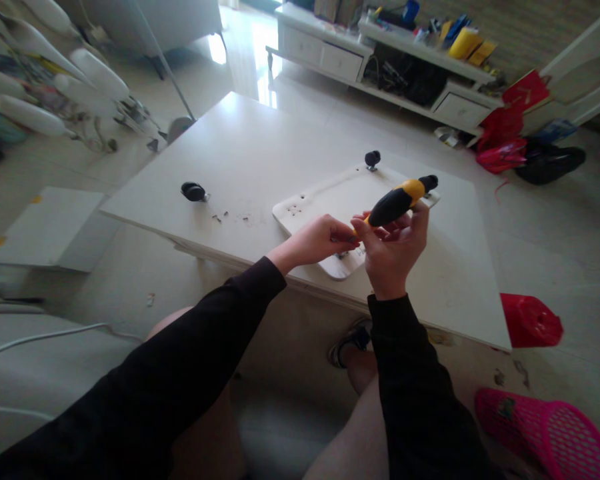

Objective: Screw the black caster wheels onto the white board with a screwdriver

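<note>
Readying the screwdriver (394, 205), it seems

From afar, my right hand (393, 252) grips it over the white caster board (325, 200) on the desk (220, 147); my left hand's (321, 239) fingers are closed at its shaft, content hidden. Next move calls, I judge, for steady aim.

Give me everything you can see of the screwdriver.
The screwdriver has a thick, rounded handle, black with yellow toward its upper end; it looks like plastic or rubber. More yellow shows low down. It tilts, handle up and rightward in the picture, over the white board. The right grip holds it; the left grip is at its lower end. The tip is hidden.
</note>
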The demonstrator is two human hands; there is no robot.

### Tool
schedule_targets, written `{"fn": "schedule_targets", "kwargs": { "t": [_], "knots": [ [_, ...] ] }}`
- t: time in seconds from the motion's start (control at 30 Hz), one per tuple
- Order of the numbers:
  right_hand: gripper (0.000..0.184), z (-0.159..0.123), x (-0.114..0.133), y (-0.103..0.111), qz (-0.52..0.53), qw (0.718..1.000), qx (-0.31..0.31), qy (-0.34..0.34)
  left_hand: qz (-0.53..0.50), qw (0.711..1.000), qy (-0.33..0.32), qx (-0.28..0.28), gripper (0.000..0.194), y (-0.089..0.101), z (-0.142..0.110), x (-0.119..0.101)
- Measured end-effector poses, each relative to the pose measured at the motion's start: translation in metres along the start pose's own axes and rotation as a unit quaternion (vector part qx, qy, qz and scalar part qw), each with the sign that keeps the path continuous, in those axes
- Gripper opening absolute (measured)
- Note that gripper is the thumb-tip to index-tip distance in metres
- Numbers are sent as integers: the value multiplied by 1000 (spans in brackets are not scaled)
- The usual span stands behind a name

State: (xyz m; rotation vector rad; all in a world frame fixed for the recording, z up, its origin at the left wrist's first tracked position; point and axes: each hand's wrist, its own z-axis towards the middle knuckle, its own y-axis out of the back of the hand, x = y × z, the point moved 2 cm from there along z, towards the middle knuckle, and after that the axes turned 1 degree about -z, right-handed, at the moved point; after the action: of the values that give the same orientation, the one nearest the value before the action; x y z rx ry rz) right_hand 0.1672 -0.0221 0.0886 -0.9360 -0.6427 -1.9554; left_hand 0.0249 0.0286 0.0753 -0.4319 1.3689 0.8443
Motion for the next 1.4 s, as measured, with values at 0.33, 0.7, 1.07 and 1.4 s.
{"fn": "schedule_targets", "kwargs": {
  "t": [0.33,0.7,1.07,1.4],
  "knots": [
    [65,-3,-3,-2,-20,999,32,-5,38,998,7,-46,14,-6,3,13],
    [64,-5,-2,-4,5,999,42,-2,56,998,12,-34,11,-3,-1,14],
    [63,-7,-5,-4,-5,999,47,3,56,998,11,-35,5,-1,1,13],
    [65,-6,-5,-3,-13,998,58,12,43,998,5,-36,5,-1,-1,16]
  ]
}}
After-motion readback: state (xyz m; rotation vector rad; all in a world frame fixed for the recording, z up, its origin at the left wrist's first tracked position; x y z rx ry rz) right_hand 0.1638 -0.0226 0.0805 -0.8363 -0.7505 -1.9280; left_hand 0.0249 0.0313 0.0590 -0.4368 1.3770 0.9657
